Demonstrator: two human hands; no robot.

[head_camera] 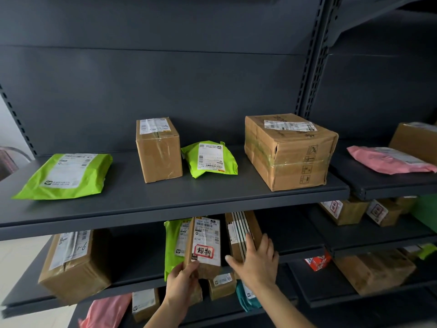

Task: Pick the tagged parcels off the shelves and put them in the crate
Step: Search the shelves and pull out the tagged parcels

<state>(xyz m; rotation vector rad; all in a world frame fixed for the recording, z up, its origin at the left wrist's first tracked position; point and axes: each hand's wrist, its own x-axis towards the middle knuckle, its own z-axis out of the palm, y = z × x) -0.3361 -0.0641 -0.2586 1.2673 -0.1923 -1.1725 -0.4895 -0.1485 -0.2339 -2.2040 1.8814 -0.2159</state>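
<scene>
Narrow cardboard parcel (205, 245) with red-bordered handwritten tag (203, 252), upright at front edge of middle shelf (137, 256), just in front of a green mailer (173, 245). Lower end clamped between thumb and curled fingers of left hand (182, 280). Right hand (256, 261) flat, fingers straight and spread, laid against neighbouring striped-label cardboard box (241, 233) just right of parcel, gripping nothing.

Narrow cardboard box (203, 247) is standing on end, slightly tilted, at the front of the middle shelf (134, 263), with its white label and red-bordered handwritten tag facing out. Left hand (182, 284) is gripping its lower corner. Second tagged box (343, 210) and third tagged box (382, 213) are sitting side by side on the neighbouring shelf (378, 235).
</scene>
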